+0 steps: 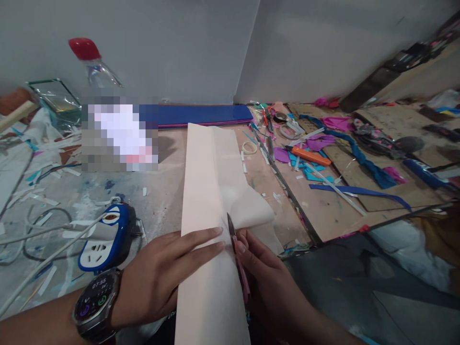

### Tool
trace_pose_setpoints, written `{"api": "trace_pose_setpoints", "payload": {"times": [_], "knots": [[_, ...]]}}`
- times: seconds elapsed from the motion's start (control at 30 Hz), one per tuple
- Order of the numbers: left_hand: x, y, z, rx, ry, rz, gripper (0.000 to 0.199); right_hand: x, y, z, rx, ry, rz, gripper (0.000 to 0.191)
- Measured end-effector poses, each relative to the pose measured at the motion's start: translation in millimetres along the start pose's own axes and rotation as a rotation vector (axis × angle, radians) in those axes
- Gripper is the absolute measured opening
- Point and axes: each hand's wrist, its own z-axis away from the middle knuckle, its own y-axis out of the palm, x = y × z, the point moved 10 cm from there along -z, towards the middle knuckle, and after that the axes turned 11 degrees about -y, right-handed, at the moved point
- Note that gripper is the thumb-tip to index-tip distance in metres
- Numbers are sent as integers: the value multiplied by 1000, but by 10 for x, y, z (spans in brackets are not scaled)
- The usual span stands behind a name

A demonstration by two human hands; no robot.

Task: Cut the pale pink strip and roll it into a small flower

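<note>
Pale folded paper (201,201) ran over the worktable (158,191), the left hand (158,268) laid across it, fingers (203,236) straight, thumb hidden from me, while the right hand (268,270) gripped pink-handled scissors (233,235) at the curling flap (251,206). Trimming seemed the step in hand; another snip called, I judged, for firm pressure and steadiness. Leftward sat a blue power socket (100,251), rightward an orange utility knife (311,155).

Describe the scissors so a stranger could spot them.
On the table, find the long pale sheet up the middle. Low on its right side are the scissors, tip pointing away. A pink handle and dark blade set them apart from the orange tool farther right.
</note>
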Motion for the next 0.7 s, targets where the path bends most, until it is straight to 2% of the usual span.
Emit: {"api": "trace_pose_setpoints", "payload": {"times": [0.4, 0.7], "knots": [[5, -4, 6, 4, 0, 8, 48, 58, 42, -9, 0, -37, -45, 38], [-10, -9, -3, 7, -9, 9, 48, 25, 20, 45, -9, -4, -8, 43]]}}
